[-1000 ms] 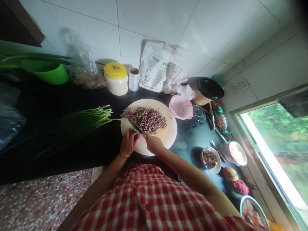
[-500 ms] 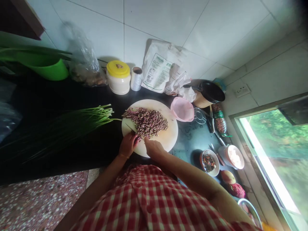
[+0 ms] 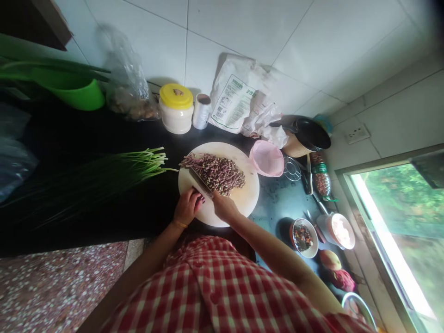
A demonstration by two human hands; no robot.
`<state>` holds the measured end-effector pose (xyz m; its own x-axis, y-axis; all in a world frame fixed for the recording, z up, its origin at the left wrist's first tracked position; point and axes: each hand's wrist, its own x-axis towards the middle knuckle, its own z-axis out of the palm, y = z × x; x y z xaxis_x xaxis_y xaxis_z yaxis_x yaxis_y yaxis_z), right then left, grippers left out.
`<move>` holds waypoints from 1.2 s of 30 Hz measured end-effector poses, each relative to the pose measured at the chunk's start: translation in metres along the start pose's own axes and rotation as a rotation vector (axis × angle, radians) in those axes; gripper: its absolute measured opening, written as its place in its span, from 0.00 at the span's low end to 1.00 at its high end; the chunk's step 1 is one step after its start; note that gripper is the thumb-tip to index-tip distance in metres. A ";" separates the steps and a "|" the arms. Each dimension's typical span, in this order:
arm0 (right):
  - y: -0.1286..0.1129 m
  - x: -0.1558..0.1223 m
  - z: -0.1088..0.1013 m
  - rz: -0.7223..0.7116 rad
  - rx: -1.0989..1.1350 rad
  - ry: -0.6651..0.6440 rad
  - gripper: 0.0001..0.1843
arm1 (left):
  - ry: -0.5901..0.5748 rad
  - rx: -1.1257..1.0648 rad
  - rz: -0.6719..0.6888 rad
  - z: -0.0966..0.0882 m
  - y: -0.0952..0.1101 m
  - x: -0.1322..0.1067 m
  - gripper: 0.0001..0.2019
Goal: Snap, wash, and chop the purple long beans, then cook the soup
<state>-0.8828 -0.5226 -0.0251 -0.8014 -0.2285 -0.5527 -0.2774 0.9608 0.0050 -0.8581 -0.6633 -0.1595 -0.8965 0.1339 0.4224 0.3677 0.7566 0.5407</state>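
Note:
A round white cutting board lies on the dark counter, with a heap of chopped purple stalks on it and longer pieces at its left end. My right hand is closed around the handle of a kitchen knife, whose blade slants up and left between the heap and my left hand. At the board's lower left edge, my left hand has its fingers curled over a few uncut purple stalks; the fingers partly cover them.
Left of the board lies a bunch of green chives. A pink basket stands at the board's upper right. Behind are a yellow-lidded jar and a white bag. A bowl and a pot stand on the right.
The knife has lifted and turned, so its blade now shows broadside beside the heap. My right hand has shifted slightly up and right. The whole view has moved a little.

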 end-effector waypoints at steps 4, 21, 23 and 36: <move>-0.001 -0.020 0.001 -0.023 -0.047 0.001 0.13 | 0.023 -0.020 0.056 -0.005 -0.003 -0.003 0.16; -0.021 -0.001 0.021 -0.020 -0.049 0.009 0.16 | -0.112 0.048 0.047 0.000 -0.002 0.002 0.11; -0.018 0.000 0.020 -0.008 -0.036 0.008 0.16 | -0.098 0.042 0.050 -0.001 -0.001 0.001 0.11; -0.018 -0.036 0.012 -0.029 -0.062 0.006 0.10 | -0.041 0.000 0.114 -0.009 -0.005 -0.006 0.09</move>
<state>-0.8428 -0.5296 -0.0158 -0.7954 -0.2574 -0.5487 -0.3330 0.9420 0.0408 -0.8521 -0.6738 -0.1581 -0.8583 0.2447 0.4511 0.4677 0.7348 0.4912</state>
